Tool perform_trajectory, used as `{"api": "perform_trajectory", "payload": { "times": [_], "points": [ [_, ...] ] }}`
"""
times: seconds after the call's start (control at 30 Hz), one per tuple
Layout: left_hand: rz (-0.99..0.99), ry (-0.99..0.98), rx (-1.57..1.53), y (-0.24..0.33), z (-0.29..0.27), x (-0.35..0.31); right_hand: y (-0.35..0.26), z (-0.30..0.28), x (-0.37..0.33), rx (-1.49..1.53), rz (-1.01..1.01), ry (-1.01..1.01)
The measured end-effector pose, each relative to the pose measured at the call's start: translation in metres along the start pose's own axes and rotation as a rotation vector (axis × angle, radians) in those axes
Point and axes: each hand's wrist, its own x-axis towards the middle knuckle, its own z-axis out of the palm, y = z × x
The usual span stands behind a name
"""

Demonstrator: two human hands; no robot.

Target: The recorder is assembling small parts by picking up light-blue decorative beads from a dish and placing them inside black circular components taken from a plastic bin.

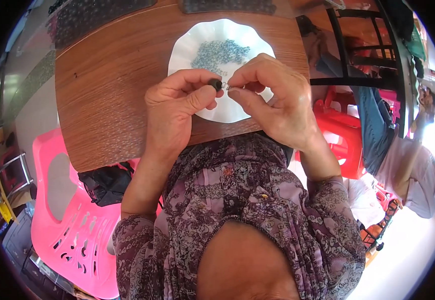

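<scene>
My left hand pinches a small black cylindrical part between thumb and fingertips. Facing it, my right hand has thumb and forefinger closed on a tiny shiny metal piece, perhaps a ring or coil; its exact kind is too small to tell. The metal piece is at the end of the black part, and I cannot tell whether they are joined. Both hands are over the near half of a white plate with a wavy rim. Many small blue-grey pieces lie spread on the plate's far half.
The plate stands on a brown wooden table. A pink plastic chair is at the left, with a black bag beside it. Red stools stand at the right, near another person's legs in jeans.
</scene>
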Motion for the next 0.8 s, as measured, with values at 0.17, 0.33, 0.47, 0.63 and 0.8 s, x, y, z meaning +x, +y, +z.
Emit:
{"api": "perform_trajectory", "payload": {
  "times": [0.17,0.33,0.47,0.63,0.8],
  "points": [
    [0.028,-0.02,0.159,0.003,0.005,0.0,0.002,-0.005,0.003,0.041,0.116,-0.083],
    [-0.007,-0.014,0.323,0.007,0.009,-0.001,0.0,-0.011,0.005,0.122,0.362,-0.154],
    [-0.042,-0.033,0.076,-0.008,0.005,0.003,0.003,-0.007,0.004,0.033,0.27,-0.087],
    [-0.07,-0.132,-0.219,-0.009,0.011,0.009,-0.006,-0.011,0.011,0.32,0.463,-0.074],
    [-0.019,-0.138,-0.221,-0.007,0.025,0.017,0.006,-0.012,0.009,0.654,0.495,-0.028]
  ]
}}
